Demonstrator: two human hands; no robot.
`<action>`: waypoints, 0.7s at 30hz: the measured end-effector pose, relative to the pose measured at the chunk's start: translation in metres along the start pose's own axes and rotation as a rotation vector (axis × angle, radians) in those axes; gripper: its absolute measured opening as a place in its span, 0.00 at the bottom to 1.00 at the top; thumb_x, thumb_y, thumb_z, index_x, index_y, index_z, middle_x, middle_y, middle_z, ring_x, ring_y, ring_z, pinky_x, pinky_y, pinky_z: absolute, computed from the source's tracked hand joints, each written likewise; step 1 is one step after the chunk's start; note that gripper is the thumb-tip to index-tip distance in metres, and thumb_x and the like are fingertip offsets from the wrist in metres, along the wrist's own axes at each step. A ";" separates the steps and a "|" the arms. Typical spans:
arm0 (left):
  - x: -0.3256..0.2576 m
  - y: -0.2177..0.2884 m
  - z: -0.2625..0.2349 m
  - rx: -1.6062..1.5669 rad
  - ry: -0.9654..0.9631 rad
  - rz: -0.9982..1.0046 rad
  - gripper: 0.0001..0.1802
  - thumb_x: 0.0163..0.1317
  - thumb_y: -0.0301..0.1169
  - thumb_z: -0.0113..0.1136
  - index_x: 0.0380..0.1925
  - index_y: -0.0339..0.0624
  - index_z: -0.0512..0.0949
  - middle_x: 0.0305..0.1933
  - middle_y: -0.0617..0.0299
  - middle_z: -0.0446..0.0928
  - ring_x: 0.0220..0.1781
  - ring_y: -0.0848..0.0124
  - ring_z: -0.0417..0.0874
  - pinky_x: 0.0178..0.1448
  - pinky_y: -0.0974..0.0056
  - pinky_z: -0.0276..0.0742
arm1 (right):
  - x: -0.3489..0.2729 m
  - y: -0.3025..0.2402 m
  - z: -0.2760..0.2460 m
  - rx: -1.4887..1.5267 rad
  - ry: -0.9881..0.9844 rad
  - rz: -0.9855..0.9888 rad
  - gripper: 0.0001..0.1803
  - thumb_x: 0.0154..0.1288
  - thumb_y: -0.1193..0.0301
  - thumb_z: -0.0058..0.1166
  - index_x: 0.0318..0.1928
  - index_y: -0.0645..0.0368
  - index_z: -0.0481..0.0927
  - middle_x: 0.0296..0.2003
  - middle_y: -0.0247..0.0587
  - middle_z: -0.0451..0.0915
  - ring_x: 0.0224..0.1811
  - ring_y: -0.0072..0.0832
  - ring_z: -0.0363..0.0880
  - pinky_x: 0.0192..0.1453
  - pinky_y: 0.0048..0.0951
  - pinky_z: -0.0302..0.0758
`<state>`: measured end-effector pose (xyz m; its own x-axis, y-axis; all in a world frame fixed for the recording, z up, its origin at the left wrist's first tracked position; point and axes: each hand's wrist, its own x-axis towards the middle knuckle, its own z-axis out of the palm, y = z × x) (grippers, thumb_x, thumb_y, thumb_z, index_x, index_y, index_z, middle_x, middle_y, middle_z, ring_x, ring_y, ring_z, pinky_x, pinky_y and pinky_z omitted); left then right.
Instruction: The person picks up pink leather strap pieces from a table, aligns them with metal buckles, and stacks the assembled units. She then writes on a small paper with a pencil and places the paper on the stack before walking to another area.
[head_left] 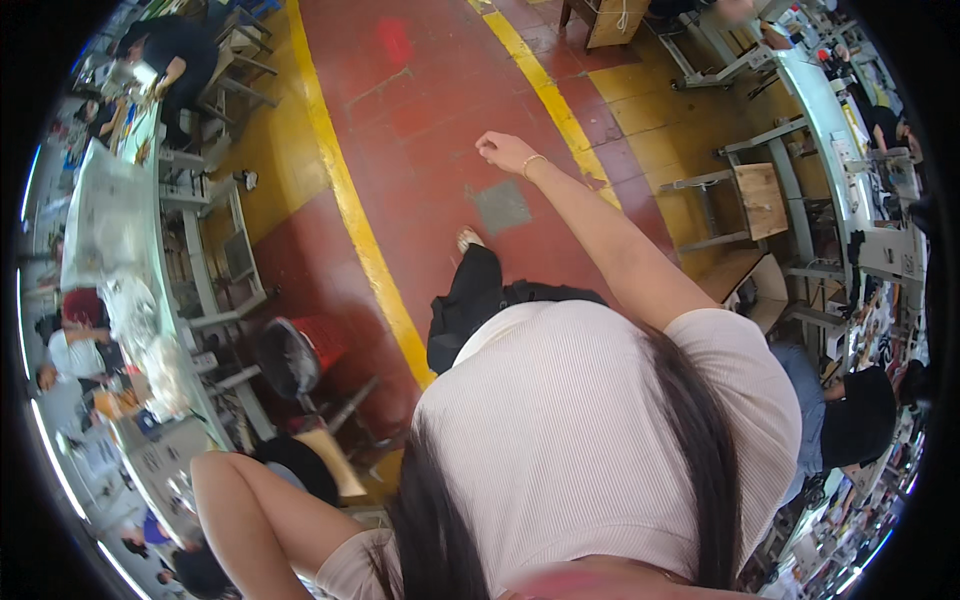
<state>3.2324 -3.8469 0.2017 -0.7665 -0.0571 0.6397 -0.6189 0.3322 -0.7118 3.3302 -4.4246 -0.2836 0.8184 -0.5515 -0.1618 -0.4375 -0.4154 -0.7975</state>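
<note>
My right arm reaches forward over the walkway, a thin bracelet (pixel 533 162) at its wrist. The fingers of my right hand (pixel 505 152) are loosely curled in, and I see nothing in them; the hand touches nothing, with the red floor (pixel 420 160) below it. My left arm (pixel 235 500) is bent at the elbow, and its hand lies outside the picture. One foot in a light shoe (pixel 468 238) shows beneath me.
Yellow lines (pixel 345 195) edge the walkway. Along the left runs a long workbench (pixel 175 290) with plastic-wrapped bundles (pixel 115 220), people seated beyond. A red bin (pixel 315 345) stands beside it. On the right are another bench (pixel 825 130), a wooden stool (pixel 760 200) and a seated person (pixel 855 420).
</note>
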 end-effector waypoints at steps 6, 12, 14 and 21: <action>-0.182 -0.247 0.119 -0.199 0.192 0.049 0.27 0.61 0.46 0.58 0.55 0.42 0.74 0.61 0.54 0.73 0.68 0.57 0.66 0.67 0.39 0.57 | 0.047 0.095 -0.007 -0.372 -0.461 0.392 0.19 0.62 0.60 0.49 0.49 0.56 0.79 0.48 0.50 0.79 0.54 0.46 0.76 0.56 0.43 0.72; -0.345 -0.424 0.294 -0.244 0.437 0.025 0.28 0.62 0.47 0.58 0.56 0.41 0.73 0.62 0.53 0.72 0.68 0.53 0.65 0.68 0.38 0.56 | 0.024 0.163 -0.058 -0.194 -0.217 1.350 0.20 0.60 0.62 0.53 0.52 0.53 0.81 0.54 0.42 0.79 0.57 0.39 0.76 0.61 0.38 0.72; -0.392 -0.487 0.339 -0.206 0.390 0.039 0.28 0.62 0.47 0.58 0.56 0.41 0.73 0.61 0.53 0.73 0.67 0.54 0.66 0.68 0.39 0.57 | 0.070 0.161 -0.078 -0.219 -0.376 1.347 0.21 0.60 0.61 0.52 0.53 0.54 0.80 0.55 0.45 0.78 0.57 0.41 0.76 0.60 0.39 0.72; -0.519 -0.682 0.456 -0.060 0.343 0.020 0.26 0.61 0.47 0.59 0.53 0.41 0.75 0.59 0.55 0.75 0.63 0.61 0.72 0.64 0.47 0.66 | 0.573 0.087 -0.100 -0.421 -0.543 0.757 0.25 0.62 0.57 0.47 0.54 0.60 0.76 0.55 0.53 0.75 0.57 0.47 0.74 0.59 0.43 0.71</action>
<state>3.9740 -4.4730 0.2230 -0.6695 0.2660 0.6935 -0.5854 0.3857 -0.7131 3.7239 -4.8489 -0.3880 0.2852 -0.4163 -0.8633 -0.9198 -0.3721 -0.1244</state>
